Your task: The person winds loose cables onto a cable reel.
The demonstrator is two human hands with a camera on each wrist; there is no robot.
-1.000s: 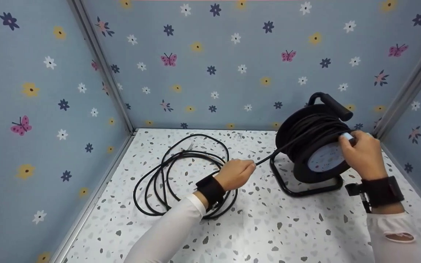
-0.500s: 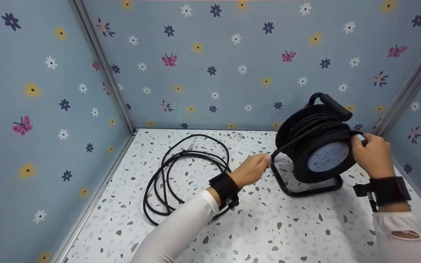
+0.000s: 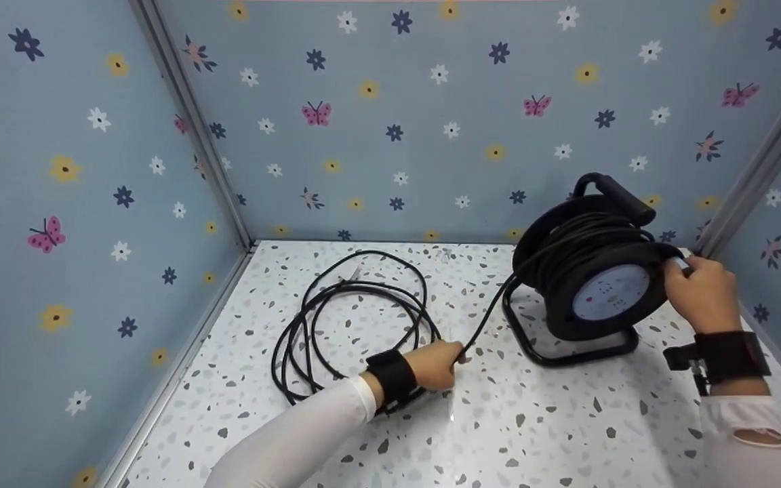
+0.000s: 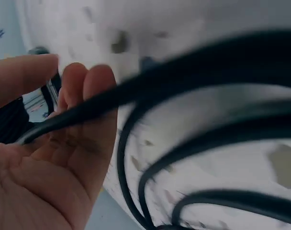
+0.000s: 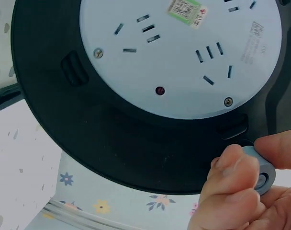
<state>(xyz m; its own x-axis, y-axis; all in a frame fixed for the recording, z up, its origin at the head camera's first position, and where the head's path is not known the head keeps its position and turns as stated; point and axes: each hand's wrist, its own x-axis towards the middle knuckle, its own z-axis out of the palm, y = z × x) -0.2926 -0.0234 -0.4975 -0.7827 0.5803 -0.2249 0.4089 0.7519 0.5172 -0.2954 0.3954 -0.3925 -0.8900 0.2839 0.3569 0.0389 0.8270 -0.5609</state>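
Note:
A black cable reel (image 3: 556, 308) stands on the right, with cable wound on its drum and a pale blue socket face (image 5: 179, 57) on its side. Its grey crank knob (image 5: 264, 179) is pinched between the thumb and fingers of my right hand (image 3: 706, 298). From the drum a black cable (image 3: 484, 320) runs down to my left hand (image 3: 433, 366), whose fingers curl loosely round it low over the floor. In the left wrist view the cable crosses the cupped fingers (image 4: 98, 139), with the thumb tip close to the fingertips.
Several loose loops of cable (image 3: 353, 288) lie on the speckled white surface (image 3: 485, 434), partly hidden behind the left wrist. Flower-patterned blue panels (image 3: 390, 163) with grey metal edges stand at the back and sides. The reel rests on a tubular black stand (image 3: 567, 358).
My left hand first moves right along the cable towards the reel, then back left and down. The right hand, on the knob, shifts right and slightly down. The drawn cable now slopes more steeply.

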